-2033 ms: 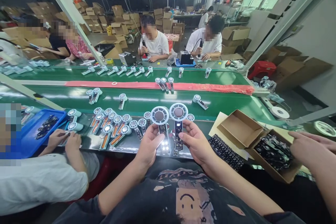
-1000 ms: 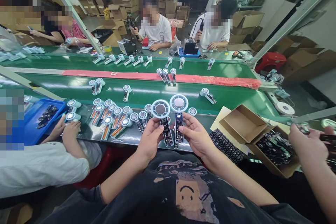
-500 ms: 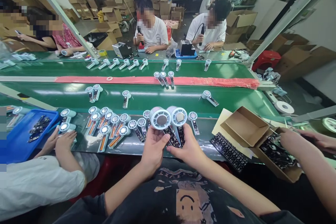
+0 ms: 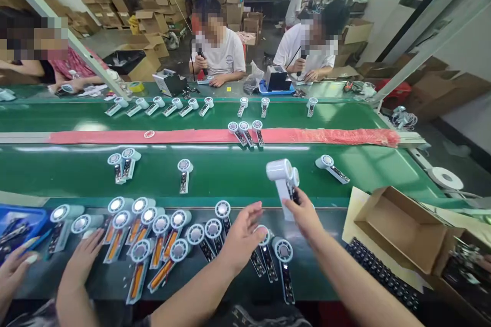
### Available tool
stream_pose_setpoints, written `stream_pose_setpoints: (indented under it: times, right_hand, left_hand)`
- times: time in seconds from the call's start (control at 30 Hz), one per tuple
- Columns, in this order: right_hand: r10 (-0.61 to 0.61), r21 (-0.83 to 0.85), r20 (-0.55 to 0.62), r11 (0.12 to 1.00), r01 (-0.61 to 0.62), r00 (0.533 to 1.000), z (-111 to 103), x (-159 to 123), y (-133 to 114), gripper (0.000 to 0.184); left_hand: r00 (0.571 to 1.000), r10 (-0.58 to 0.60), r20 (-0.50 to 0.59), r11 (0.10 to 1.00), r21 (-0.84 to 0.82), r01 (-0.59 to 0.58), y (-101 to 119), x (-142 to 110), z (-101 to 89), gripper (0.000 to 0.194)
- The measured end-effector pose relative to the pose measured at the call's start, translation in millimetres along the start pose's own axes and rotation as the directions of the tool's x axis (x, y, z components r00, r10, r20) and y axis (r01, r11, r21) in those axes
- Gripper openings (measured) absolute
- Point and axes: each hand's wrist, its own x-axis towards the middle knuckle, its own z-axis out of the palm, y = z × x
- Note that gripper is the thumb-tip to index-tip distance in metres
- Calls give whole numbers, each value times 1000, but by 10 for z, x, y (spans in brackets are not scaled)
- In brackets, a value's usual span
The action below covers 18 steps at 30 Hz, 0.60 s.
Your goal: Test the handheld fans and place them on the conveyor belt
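My right hand (image 4: 303,213) grips two small white handheld fan units (image 4: 284,178) by their handles and holds them above the near edge of the green conveyor belt (image 4: 230,171). Their round heads point away from me. My left hand (image 4: 241,237) hovers with fingers spread over a fan unit (image 4: 264,248) lying on the dark bench (image 4: 95,278), close to the row of similar units (image 4: 153,232). Circuit boards show in the open handles of the lying units.
More fan units lie on the belt (image 4: 330,167), on the red strip (image 4: 245,133) and along the far belt. A co-worker's hands (image 4: 82,260) rest at left by a blue tray (image 4: 17,222). An open cardboard box (image 4: 402,227) and a black parts strip (image 4: 379,273) sit at right. Two people work opposite.
Both units passed into my right hand, which moved forward and right over the belt. My left hand let go and opened over the bench. My view leaned forward and down.
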Motion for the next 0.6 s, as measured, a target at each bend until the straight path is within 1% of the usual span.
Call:
stream_pose_setpoints:
  times: [0.07,0.17,0.2,0.27,0.33,0.4,0.43,0.47,0.5,0.53,0.57,0.6]
  right_hand:
    - [23,-127,-86,991,-34,996,20,484,-59,41]
    - [51,-262,-168,961,-94,984,125,1227,-191,23]
    - [62,-308,-191,944,-120,980,182,1458,-232,20]
    - [92,-394,-224,902,-176,970,324,1871,-294,19]
    - [120,-471,-239,854,-223,964,490,2199,-325,23]
    - [136,-533,-240,809,-247,961,655,2428,-333,28]
    - [137,-558,-237,792,-250,962,728,2501,-335,30]
    - [134,-578,-233,777,-247,963,791,2544,-338,33]
    - [128,-595,-229,766,-242,965,843,2562,-343,35]
    - [120,-609,-226,757,-237,967,882,2562,-350,38]
    - [110,-621,-225,749,-230,968,907,2556,-357,41]
    - [98,-632,-228,742,-224,969,911,2555,-359,44]
  left_hand:
    - [999,7,-32,999,40,-5,42,72,-292,45]
    - [982,22,-186,997,80,-8,104,152,-769,39]
    - [968,27,-249,995,96,-3,120,189,-924,40]
    - [928,49,-369,989,146,6,135,299,-1215,42]
    - [864,94,-494,964,263,46,131,460,-1486,42]
    - [788,142,-599,909,393,136,125,657,-1737,40]
    - [755,158,-636,877,443,189,127,761,-1849,39]
    - [732,166,-661,845,478,239,135,862,-1946,39]
    - [722,165,-672,818,502,280,149,959,-2027,38]
    - [725,159,-670,794,523,310,170,1051,-2092,36]
    - [733,152,-663,764,549,338,194,1139,-2149,33]
    - [751,139,-646,726,582,366,218,1225,-2202,29]
